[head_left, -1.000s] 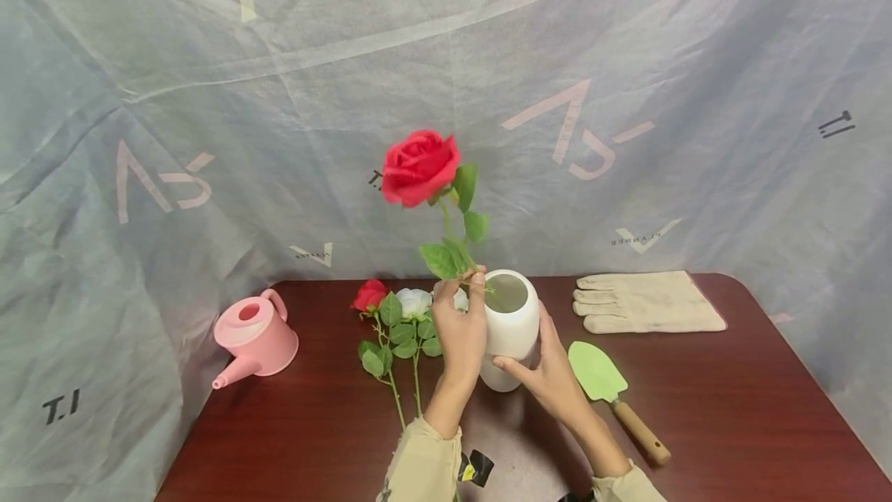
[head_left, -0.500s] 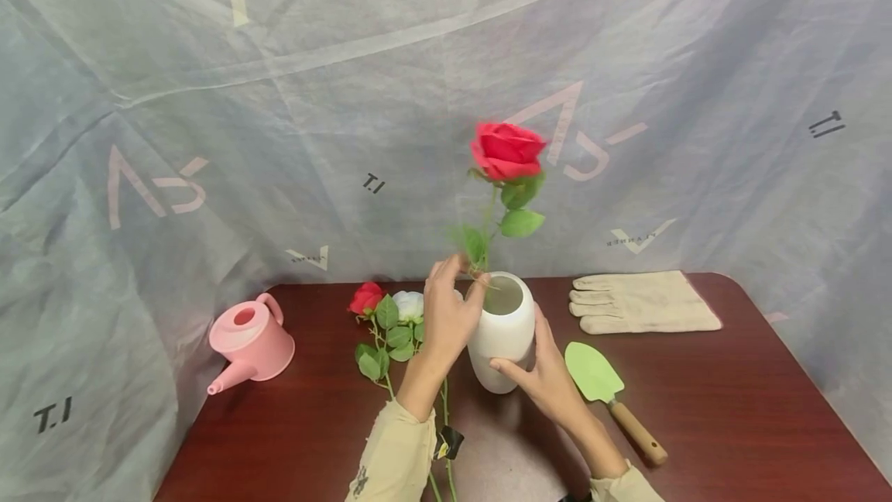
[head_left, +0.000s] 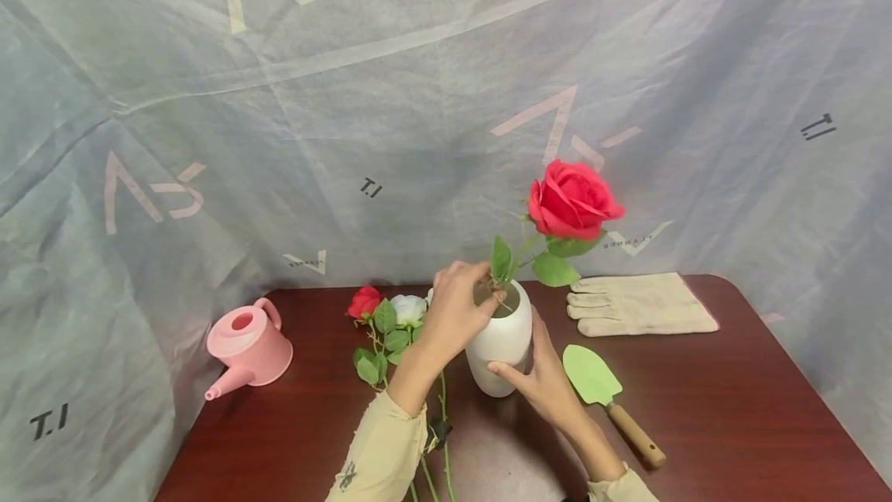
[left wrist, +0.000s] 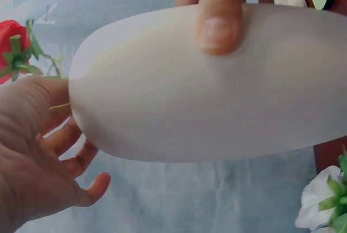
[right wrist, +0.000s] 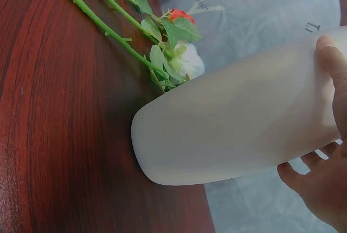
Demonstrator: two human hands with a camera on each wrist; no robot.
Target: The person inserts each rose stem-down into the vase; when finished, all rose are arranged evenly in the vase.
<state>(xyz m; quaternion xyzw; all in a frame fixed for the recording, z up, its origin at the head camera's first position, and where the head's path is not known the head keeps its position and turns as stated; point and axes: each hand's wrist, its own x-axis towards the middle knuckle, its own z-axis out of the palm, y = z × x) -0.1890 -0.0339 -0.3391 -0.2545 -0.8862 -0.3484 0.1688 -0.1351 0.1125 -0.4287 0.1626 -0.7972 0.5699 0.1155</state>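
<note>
Head: left hand (head_left: 456,307) pinches the rose (head_left: 574,201) low, at the mouth of the vase (head_left: 496,343), bloom toward one o'clock; right hand (head_left: 548,384) grips the vase. Likely inserting; next calls for lowering. Left wrist: spare fingers loosely spread. Right wrist: thumb against vase.

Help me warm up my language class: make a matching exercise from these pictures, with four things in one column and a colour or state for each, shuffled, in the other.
Things
1. vase
2. trowel
3. watering can
4. raised rose

Colours and states
A. red, held by the left hand
B. pink
C. white, gripped by the right hand
D. part green, part wooden

Right pairs: 1-C, 2-D, 3-B, 4-A
</note>
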